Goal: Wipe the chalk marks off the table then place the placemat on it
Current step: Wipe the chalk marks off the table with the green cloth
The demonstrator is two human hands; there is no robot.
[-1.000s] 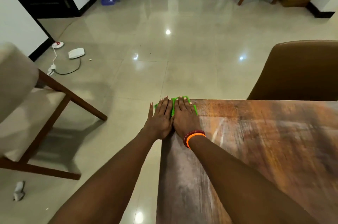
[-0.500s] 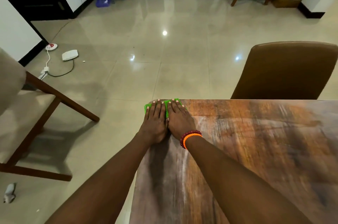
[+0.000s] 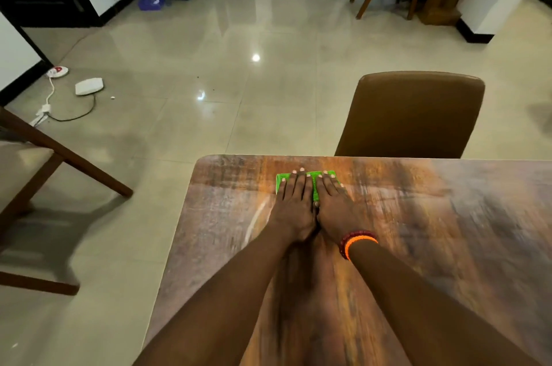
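Both hands lie flat on a green cloth (image 3: 312, 183) near the far edge of the table (image 3: 448, 216), a little right of its far left corner. The left hand (image 3: 294, 207) and the right hand (image 3: 336, 207) sit side by side, touching along their inner edges, palms down. The fingers of each are straight and held close together, tips pointing to the far edge — none curl round the cloth. Only thin strips of green show: one left of the left hand, one between the two hands, one past the fingertips. The rest of the cloth is hidden under the palms.

A pale curved chalk mark (image 3: 257, 219) runs on the wood just left of the left hand, from near the cloth toward the near side. The tabletop to the right is blurred, so I cannot tell whether more marks lie there. No placemat can be made out.

On the right wrist sit a dark red bead bracelet and an orange band (image 3: 360, 241), touching each other.

A brown chair (image 3: 415, 115) stands against the far edge of the table, right of the hands. A wooden chair (image 3: 35, 186) with a pale seat stands on the floor to the left, well apart from the table. Far left on the tiles lie a white box (image 3: 89, 86) and a cable (image 3: 71, 115).
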